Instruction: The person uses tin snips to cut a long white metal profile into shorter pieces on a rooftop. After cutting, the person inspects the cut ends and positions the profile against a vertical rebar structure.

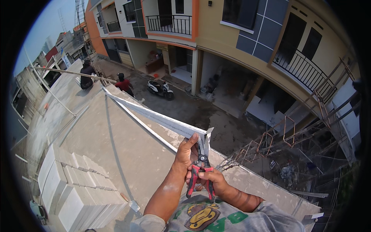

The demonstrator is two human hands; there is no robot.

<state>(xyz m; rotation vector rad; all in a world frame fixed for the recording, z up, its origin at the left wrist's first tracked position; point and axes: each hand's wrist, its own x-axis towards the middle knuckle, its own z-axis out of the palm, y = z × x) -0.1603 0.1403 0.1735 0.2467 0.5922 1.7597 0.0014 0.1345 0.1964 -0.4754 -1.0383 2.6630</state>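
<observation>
My left hand (185, 152) grips the near end of a long white metal strip (162, 120), which stretches away toward the roof's far edge. My right hand (211, 179) is wrapped round red-and-black handled metal snips (201, 162). The snips' blades point up at the strip's near end, just right of my left thumb, where a small piece of metal sticks up. Whether the blades are cutting through it I cannot tell. A second pale strip (147, 134) lies on the concrete roof (100, 147) below the held one.
Stacked pale blocks (77, 185) stand at lower left. The roof's edge drops to a street with a scooter (160, 89); rusty scaffolding (290, 131) rises at right. A crouching person in dark clothing (87, 75) is on the roof's far end; a person in red (123, 85) is near the edge.
</observation>
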